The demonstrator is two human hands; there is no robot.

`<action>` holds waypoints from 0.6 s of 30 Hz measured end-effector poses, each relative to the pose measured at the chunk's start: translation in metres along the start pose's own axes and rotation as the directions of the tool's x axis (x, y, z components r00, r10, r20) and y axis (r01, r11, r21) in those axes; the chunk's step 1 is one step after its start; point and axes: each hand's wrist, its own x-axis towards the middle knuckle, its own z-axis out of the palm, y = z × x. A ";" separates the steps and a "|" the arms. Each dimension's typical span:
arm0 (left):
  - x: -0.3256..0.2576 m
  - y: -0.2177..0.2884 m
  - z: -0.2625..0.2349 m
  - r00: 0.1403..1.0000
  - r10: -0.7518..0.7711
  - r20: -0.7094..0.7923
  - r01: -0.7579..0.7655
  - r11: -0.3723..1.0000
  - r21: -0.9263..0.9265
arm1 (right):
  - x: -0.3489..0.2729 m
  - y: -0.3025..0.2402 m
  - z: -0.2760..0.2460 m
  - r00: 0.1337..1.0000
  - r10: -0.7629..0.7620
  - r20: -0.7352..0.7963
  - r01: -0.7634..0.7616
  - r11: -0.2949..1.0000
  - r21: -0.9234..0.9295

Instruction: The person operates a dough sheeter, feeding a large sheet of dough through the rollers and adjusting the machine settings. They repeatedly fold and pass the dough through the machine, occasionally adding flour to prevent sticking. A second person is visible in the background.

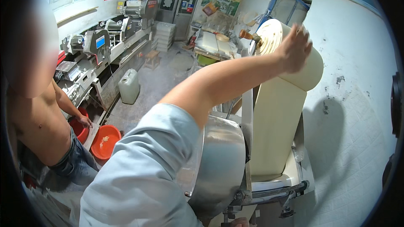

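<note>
My left arm stretches up and across to a large roll of pale dough sheet. My left hand is at the roll's upper side, fingers apart and slightly blurred, grasping nothing visible. From the roll's near-left end, where the layers show as a spiral, a wooden rod handle sticks out. The flat dough sheet runs from the roll down to the metal roller of the machine. Only a sliver of my right hand shows at the lower edge, below the machine's fittings; its fingers are hidden.
A rounded steel housing stands left of the sheet. At the left a bare-chested person holds a hand near orange-red basins. Behind are a white jerrycan, a line of roller machines and a table. A white wall bounds the right.
</note>
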 end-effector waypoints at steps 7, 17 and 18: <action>-0.056 -0.009 0.032 0.986 0.158 0.050 -0.158 0.987 -0.009 | 0.030 -0.062 0.027 0.955 -0.264 -0.135 0.263 0.964 -0.025; -0.027 -0.016 0.032 0.994 0.101 0.052 -0.098 0.994 -0.046 | 0.030 -0.091 0.037 0.926 -0.254 -0.279 0.239 0.967 -0.087; -0.020 -0.018 0.034 0.995 0.082 0.055 -0.078 0.994 -0.070 | 0.030 -0.088 0.037 0.925 -0.236 -0.297 0.223 0.972 -0.076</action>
